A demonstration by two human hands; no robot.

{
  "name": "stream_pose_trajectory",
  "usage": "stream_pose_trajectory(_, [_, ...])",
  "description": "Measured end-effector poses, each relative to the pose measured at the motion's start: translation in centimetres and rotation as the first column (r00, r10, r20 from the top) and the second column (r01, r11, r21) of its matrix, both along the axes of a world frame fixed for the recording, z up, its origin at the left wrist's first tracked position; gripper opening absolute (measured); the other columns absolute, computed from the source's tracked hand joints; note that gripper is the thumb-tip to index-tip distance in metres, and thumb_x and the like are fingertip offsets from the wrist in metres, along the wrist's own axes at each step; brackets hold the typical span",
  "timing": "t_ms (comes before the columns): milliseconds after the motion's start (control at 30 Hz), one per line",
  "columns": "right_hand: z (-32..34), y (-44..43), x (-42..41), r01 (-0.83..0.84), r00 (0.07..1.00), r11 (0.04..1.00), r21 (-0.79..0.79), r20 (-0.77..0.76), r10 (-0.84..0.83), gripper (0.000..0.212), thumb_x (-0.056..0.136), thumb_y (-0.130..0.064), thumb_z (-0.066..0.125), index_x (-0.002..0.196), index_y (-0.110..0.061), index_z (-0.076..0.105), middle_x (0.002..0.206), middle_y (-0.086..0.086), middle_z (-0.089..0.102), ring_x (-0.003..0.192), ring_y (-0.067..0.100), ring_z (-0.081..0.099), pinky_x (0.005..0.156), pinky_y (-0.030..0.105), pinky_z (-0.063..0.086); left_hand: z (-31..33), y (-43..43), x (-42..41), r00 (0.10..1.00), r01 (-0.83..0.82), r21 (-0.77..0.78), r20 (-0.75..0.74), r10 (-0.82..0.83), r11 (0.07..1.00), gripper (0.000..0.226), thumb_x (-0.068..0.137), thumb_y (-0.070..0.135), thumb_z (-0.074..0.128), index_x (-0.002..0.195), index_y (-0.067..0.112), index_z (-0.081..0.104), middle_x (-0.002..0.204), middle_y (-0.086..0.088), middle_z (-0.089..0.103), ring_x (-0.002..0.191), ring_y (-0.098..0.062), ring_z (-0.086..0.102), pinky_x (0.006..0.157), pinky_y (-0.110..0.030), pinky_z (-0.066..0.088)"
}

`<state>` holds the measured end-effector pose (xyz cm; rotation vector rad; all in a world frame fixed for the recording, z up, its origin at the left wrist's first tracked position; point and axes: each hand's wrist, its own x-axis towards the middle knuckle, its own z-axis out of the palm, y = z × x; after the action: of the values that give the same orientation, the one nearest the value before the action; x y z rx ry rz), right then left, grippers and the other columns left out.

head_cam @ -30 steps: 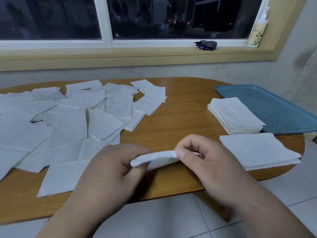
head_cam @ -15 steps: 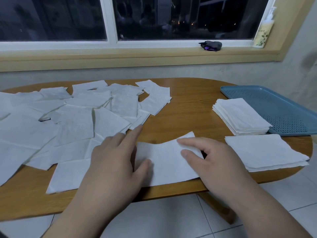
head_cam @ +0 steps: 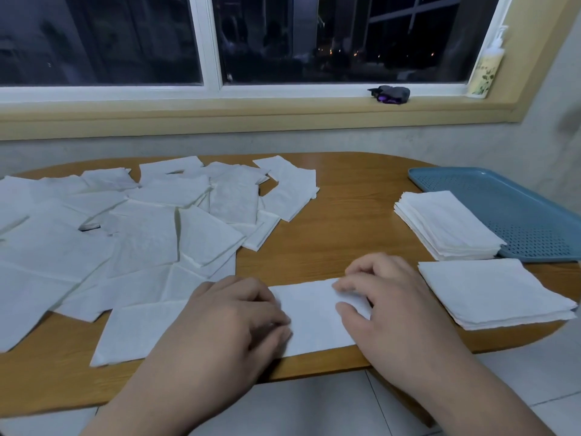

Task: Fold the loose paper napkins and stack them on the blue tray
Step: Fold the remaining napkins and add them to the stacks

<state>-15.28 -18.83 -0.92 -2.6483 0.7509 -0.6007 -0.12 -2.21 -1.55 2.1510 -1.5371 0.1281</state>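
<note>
A white paper napkin lies folded into a band at the front edge of the wooden table. My left hand grips its left end with curled fingers. My right hand pinches its right end, thumb on top. Many loose napkins are spread over the left half of the table. The blue tray sits at the far right. One stack of folded napkins leans on the tray's near left edge. A second stack lies on the table in front of the tray.
The table's rounded front edge runs just under my hands, with tiled floor below. A window sill behind the table carries a small dark object and a pump bottle. Bare wood shows between the loose napkins and the stacks.
One second ago both hands held the napkin above the table. Then they spread it flat with straight fingers. Now it is a narrower folded band and my fingers are curled at both ends.
</note>
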Motion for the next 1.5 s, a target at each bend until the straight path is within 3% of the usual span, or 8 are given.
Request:
stream_pose_trajectory(167, [0.2, -0.4, 0.0, -0.046, 0.994, 0.999, -0.004, -0.097, 0.045, 0.019, 0.096, -0.038, 0.052, 0.104, -0.040, 0.069, 0.102, -0.031, 0.055, 0.113, -0.007, 0.037, 0.106, 0.023, 0.026, 0.1, 0.2, 0.3, 1.000, 0.026, 0.016, 0.012, -0.026, 1.000, 0.023, 0.085, 0.056, 0.053, 0.093, 0.044, 0.071, 0.096, 0.029, 0.057, 0.095, 0.006, 0.054, 0.084, -0.028, 0.045])
stream_pose_trajectory(367, [2.4, -1.2, 1.7, -0.047, 0.998, 0.996, 0.074, -0.030, 0.049, 0.013, 0.092, -0.037, 0.060, 0.098, -0.038, 0.071, 0.102, -0.029, 0.058, 0.109, -0.006, 0.044, 0.099, 0.026, 0.040, 0.1, 0.3, 0.4, 0.999, 0.001, 0.026, -0.037, 0.000, 1.000, 0.032, 0.083, 0.061, 0.046, 0.096, 0.046, 0.070, 0.097, 0.031, 0.055, 0.100, 0.005, 0.049, 0.093, -0.023, 0.035])
stream_pose_trajectory(567, [5.4, -3.8, 10.5, -0.040, 0.984, 0.999, -0.015, -0.177, 0.037, 0.027, 0.096, -0.035, 0.056, 0.120, -0.033, 0.068, 0.128, -0.014, 0.059, 0.117, 0.010, 0.052, 0.085, 0.028, 0.042, -0.2, 0.1, 0.4, 0.997, -0.014, -0.011, -0.077, 0.013, 1.000, 0.030, 0.082, 0.058, 0.049, 0.095, 0.043, 0.071, 0.097, 0.028, 0.054, 0.101, 0.003, 0.046, 0.096, -0.022, 0.030])
stream_pose_trajectory(667, [4.6, -5.5, 15.0, -0.048, 0.965, 0.998, -0.045, -0.260, 0.035, 0.033, 0.095, -0.033, 0.056, 0.126, -0.028, 0.064, 0.136, -0.007, 0.058, 0.123, 0.018, 0.053, 0.093, 0.032, 0.047, 0.1, 0.3, 0.3, 0.996, -0.012, -0.022, -0.084, 0.010, 1.000, 0.030, 0.084, 0.058, 0.049, 0.098, 0.042, 0.071, 0.098, 0.026, 0.055, 0.102, 0.002, 0.044, 0.096, -0.022, 0.029])
stream_pose_trajectory(900, [1.9, -7.5, 18.6, -0.002, 0.955, 0.988, -0.157, -0.295, -0.045, 0.017, 0.095, -0.026, 0.050, 0.092, -0.028, 0.066, 0.096, -0.007, 0.066, 0.086, 0.017, 0.060, 0.067, 0.031, 0.049, 0.3, 0.5, 0.2, 0.997, -0.006, -0.011, -0.073, 0.005, 1.000, 0.029, 0.088, 0.054, 0.049, 0.102, 0.039, 0.070, 0.101, 0.021, 0.055, 0.102, 0.000, 0.042, 0.097, -0.028, 0.030])
stream_pose_trajectory(1133, [1.8, -7.6, 17.4, 0.006, 0.934, 0.960, -0.279, -0.342, -0.105, 0.021, 0.095, -0.014, 0.046, 0.091, -0.022, 0.065, 0.091, -0.002, 0.063, 0.081, 0.020, 0.060, 0.070, 0.037, 0.055, 0.2, 0.5, 0.3, 0.997, -0.007, -0.024, -0.071, 0.006, 1.000, 0.028, 0.089, 0.052, 0.049, 0.101, 0.038, 0.070, 0.102, 0.021, 0.055, 0.103, 0.001, 0.042, 0.096, -0.027, 0.031])
stream_pose_trajectory(1267, [2.5, -7.2, 15.3, 0.048, 0.952, 0.977, -0.210, -0.286, -0.108, 0.019, 0.097, -0.017, 0.047, 0.087, -0.023, 0.062, 0.085, -0.003, 0.063, 0.076, 0.017, 0.058, 0.068, 0.037, 0.055, 0.2, 0.5, 0.2, 0.998, -0.014, -0.039, -0.065, 0.011, 0.999, 0.029, 0.090, 0.054, 0.048, 0.101, 0.039, 0.069, 0.103, 0.022, 0.055, 0.105, 0.002, 0.041, 0.097, -0.026, 0.030])
stream_pose_trajectory(1500, [4.9, -3.3, 7.6, 0.080, 0.996, 0.996, 0.038, -0.029, -0.078, 0.014, 0.100, -0.033, 0.053, 0.089, -0.037, 0.061, 0.084, -0.016, 0.064, 0.079, 0.005, 0.059, 0.073, 0.034, 0.057, 0.1, 0.4, 0.4, 0.994, -0.061, -0.121, -0.101, 0.049, 0.991, 0.039, 0.086, 0.059, 0.039, 0.110, 0.042, 0.066, 0.110, 0.027, 0.051, 0.110, 0.002, 0.043, 0.097, -0.031, 0.038])
